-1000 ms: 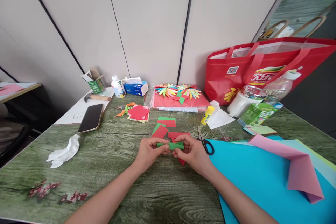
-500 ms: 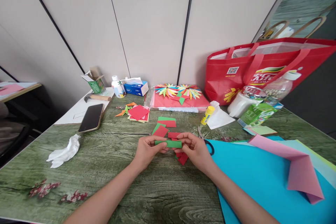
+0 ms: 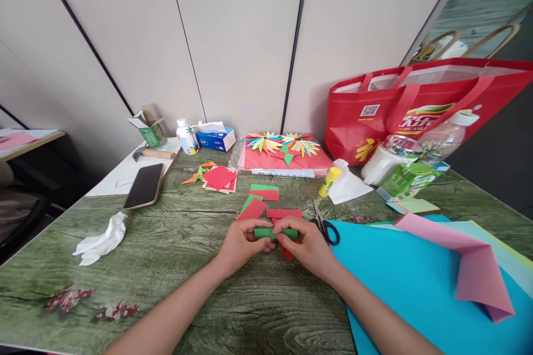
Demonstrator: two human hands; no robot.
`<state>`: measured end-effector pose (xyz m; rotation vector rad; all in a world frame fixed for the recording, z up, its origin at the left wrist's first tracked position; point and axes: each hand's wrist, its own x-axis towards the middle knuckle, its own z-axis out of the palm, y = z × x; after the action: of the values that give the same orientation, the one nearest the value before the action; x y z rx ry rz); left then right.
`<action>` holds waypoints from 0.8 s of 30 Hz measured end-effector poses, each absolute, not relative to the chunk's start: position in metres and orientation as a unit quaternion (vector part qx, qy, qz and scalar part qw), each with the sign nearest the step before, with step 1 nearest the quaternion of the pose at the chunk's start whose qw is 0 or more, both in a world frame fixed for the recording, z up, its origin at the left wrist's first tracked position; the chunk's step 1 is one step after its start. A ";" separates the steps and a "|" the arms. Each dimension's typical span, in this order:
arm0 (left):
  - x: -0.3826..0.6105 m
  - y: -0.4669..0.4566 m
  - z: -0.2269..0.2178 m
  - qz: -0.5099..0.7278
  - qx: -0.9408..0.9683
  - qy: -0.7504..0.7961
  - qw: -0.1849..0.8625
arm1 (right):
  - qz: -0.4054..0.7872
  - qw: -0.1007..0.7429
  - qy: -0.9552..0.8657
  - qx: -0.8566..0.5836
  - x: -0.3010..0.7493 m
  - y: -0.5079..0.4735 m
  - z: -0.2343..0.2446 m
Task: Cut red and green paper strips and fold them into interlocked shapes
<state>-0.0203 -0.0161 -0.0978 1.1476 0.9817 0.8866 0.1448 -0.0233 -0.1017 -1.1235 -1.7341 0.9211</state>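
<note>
Both my hands meet at the table's middle on a narrow folded green paper strip (image 3: 275, 233). My left hand (image 3: 241, 243) pinches its left end with fingers curled. My right hand (image 3: 303, 243) grips the right part, thumb over the top. Under and behind the strip lie small red paper pieces (image 3: 285, 214) and a red-and-green piece (image 3: 253, 208). Scissors with dark handles (image 3: 327, 226) rest just right of my right hand.
Large blue (image 3: 400, 283) and pink sheets (image 3: 474, 266) cover the right side. Behind are a glue stick (image 3: 329, 182), paper stars (image 3: 281, 144), a red bag (image 3: 416, 105), bottles and a tissue box (image 3: 214, 137). A phone (image 3: 145, 186) and crumpled tissue (image 3: 102, 238) lie at left.
My hands have closed in on each other and lowered slightly. The green strip looks shorter and more tightly folded between my fingers than a second ago.
</note>
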 end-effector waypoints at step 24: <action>-0.019 -0.019 -0.092 0.393 0.513 0.434 0.629 | 0.440 0.411 -0.683 -0.413 0.145 -0.025 -0.093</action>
<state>-0.0194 -0.0191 -0.0922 1.1744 0.9935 0.8995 0.1447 -0.0247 -0.0928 -1.0403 -1.7202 1.1073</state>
